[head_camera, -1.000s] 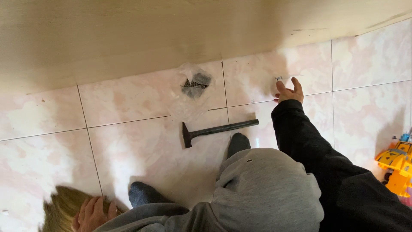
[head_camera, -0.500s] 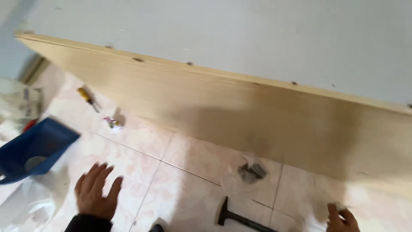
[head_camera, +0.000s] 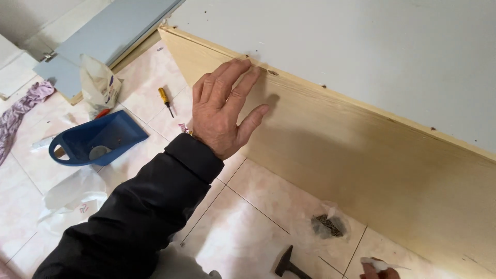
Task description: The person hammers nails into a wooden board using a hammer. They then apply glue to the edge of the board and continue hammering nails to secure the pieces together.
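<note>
You are over a floor (head_camera: 258, 217) of pale pink marbled tiles. Far left on it lie a blue plastic scoop (head_camera: 95, 139), a white plastic bag (head_camera: 101, 82) and a yellow-handled screwdriver (head_camera: 166, 101). Near left lies crumpled clear plastic (head_camera: 72, 199). To the right, a small bag of screws (head_camera: 329, 225) sits near the wooden panel (head_camera: 361, 155) standing on the tiles, with a hammer (head_camera: 289, 266) nearer you.

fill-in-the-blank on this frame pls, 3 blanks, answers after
1. The left hand lies flat on the ___ panel.
2. The dustpan on the floor is ___.
3. The hammer lies on the ___ floor.
Missing words: wooden; blue; tiled
</note>
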